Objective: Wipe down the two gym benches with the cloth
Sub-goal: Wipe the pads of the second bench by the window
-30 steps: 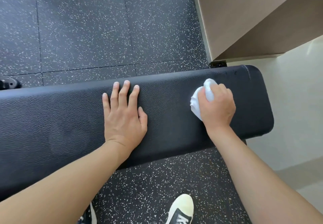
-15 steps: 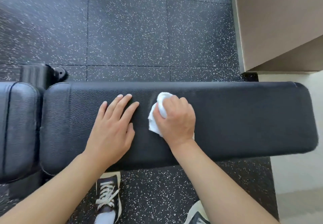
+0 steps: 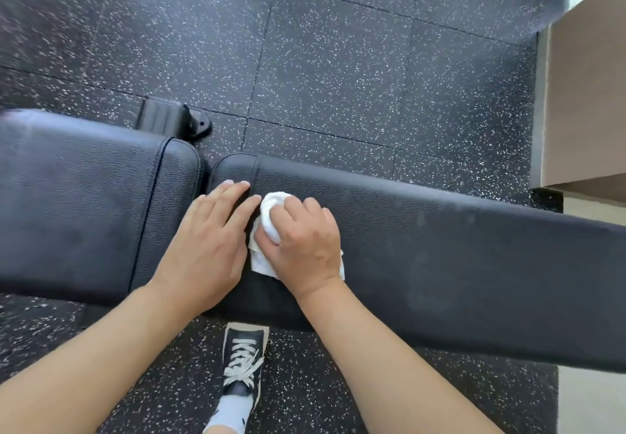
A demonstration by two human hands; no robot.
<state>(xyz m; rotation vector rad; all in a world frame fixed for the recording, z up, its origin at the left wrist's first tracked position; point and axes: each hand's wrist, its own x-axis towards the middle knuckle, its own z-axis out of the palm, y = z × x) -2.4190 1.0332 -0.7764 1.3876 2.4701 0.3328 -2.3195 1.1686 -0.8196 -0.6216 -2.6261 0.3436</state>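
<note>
- Black padded bench point(image 3: 457, 257) runs left to right across the view; its long pad ends at a rounded edge just left of the hands, with a narrow gap before the wider seat pad point(image 3: 84, 203).
- White cloth point(image 3: 267, 227) sits bunched on the long pad, right at that left end, near the stitched seam.
- Right hand point(image 3: 305, 240) grips the cloth, fingers curled over the wad, a flat corner of it sticking out under the wrist.
- Left hand point(image 3: 210, 244) lies flat on the pad end, fingers straight and close together, fingertips touching or almost touching the cloth; holds nothing.
- Long pad stretches bare to the right of the hands, out to the frame edge; the near and far edges of it both show.
- Speckled rubber floor point(image 3: 338, 61) beyond the bench, wide open tiles; a black foot of the frame point(image 3: 169, 122) pokes out behind the seat pad.
- Tan wall panel point(image 3: 589, 95) stands at the far right, close to the bench's right part.
- One black sneaker point(image 3: 244, 362) with white laces stands just under the near edge, between the forearms.
- Versus half a second ago: right hand and cloth have slid left along the pad, from mid-pad to its left end.
- Gap between the hands has closed; left hand sits nearer the pad end too.
- Seat pad now shows far more; view has swung left.
</note>
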